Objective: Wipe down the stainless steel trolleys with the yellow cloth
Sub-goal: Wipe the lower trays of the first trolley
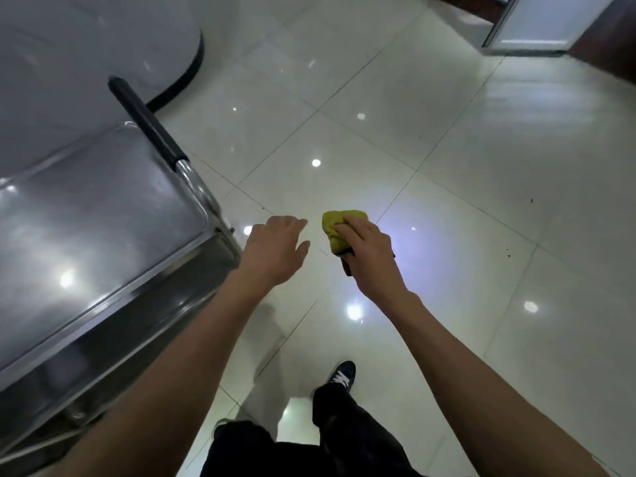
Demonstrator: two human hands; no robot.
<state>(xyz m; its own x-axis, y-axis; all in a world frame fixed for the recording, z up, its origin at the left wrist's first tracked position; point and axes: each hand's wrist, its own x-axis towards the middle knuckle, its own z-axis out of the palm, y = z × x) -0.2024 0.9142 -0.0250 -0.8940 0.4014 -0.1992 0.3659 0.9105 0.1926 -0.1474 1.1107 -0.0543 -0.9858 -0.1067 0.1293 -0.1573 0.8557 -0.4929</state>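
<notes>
— What have you got on the feed, starting with the cloth?

— I count one yellow cloth (339,228), bunched into a wad. My right hand (370,251) grips it, fingers curled over its top with the cloth sticking out past the knuckles. There is something dark under the palm too, but I cannot tell what it is. The cloth is in the air, off to the right of the trolley and not touching it.

— And the other hand?

— The left hand (275,249) sits between the trolley and the cloth, just right of the trolley's near corner. Its fingers are loosely spread and relaxed, and it holds nothing. It touches neither the steel nor the cloth.

— How many trolleys?

— I see one stainless steel trolley (103,235), filling the left side. Its flat top shelf has a raised rim, and a second, lower shelf shows beneath the near edge. One push handle with a black grip (148,123) rises at the far right end of the trolley.

— Anything else around it?

— Right of the trolley is glossy white tiled floor (447,166) with ceiling lights mirrored in it. Behind the trolley is a pale curved surface with a black base strip (187,77). Near the bottom, right of the trolley, I see my two legs in dark trousers and one dark shoe with white laces (342,375).
</notes>
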